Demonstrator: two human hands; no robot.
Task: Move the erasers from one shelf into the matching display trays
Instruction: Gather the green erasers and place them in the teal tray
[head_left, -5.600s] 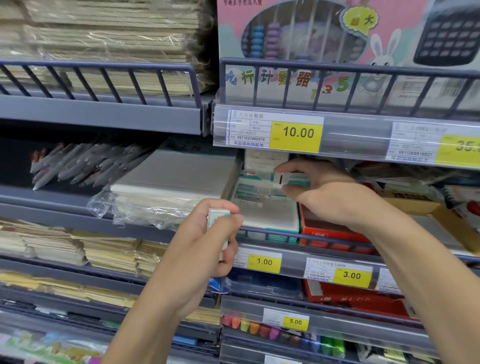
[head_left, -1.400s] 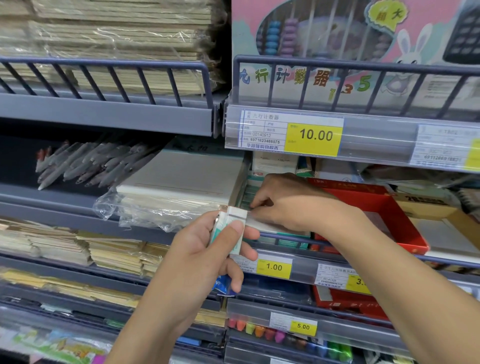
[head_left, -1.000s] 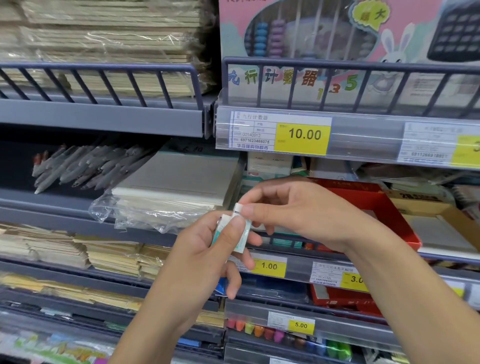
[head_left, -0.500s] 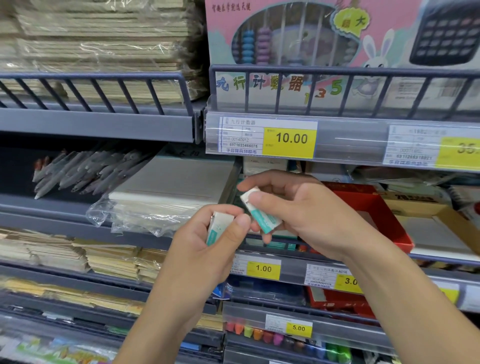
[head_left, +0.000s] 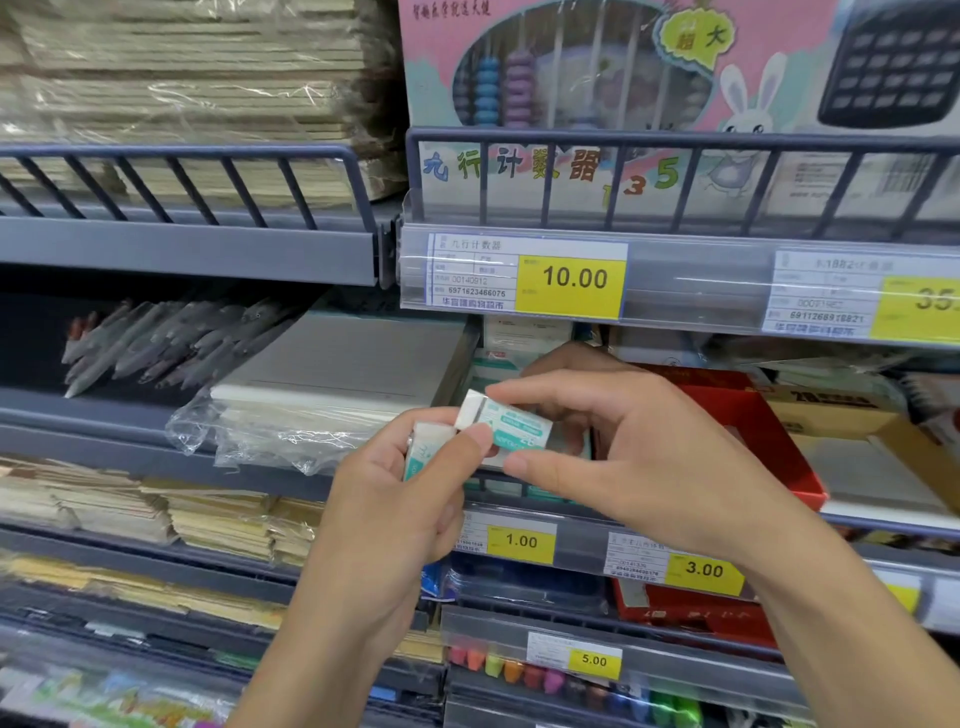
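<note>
Leftmost on the middle shelf lies a loose fan of grey pens (head_left: 171, 343), and next to it a flat white pad in crumpled plastic wrap (head_left: 322, 395); neither belongs to the job. Just right of the wrap, the person's left hand (head_left: 395, 499) grips a small stack of erasers (head_left: 428, 447) upright, thumb pressed across the front and fingers curled behind. Touching the top of that stack is a single eraser (head_left: 506, 423), white with a teal-printed sleeve, which the right hand (head_left: 639, 457) pinches between thumb below and forefinger above, tilted with its bare white end toward the left hand. Both hands hang in front of the shelf rail, above the yellow 1.00 price tag (head_left: 519, 543).

The step appears to be sorting this eraser against those already held. To do it well, the person should read the sleeve print before committing, keep the pinch near the eraser's middle so it cannot pivot out, and steady the stack with the left thumb.

Behind the right hand sit teal-and-white eraser boxes (head_left: 498, 364), mostly hidden, and further right an open red display tray (head_left: 753, 426), the likely destination if its label matches; a tan cardboard tray (head_left: 883, 447) follows.
</note>
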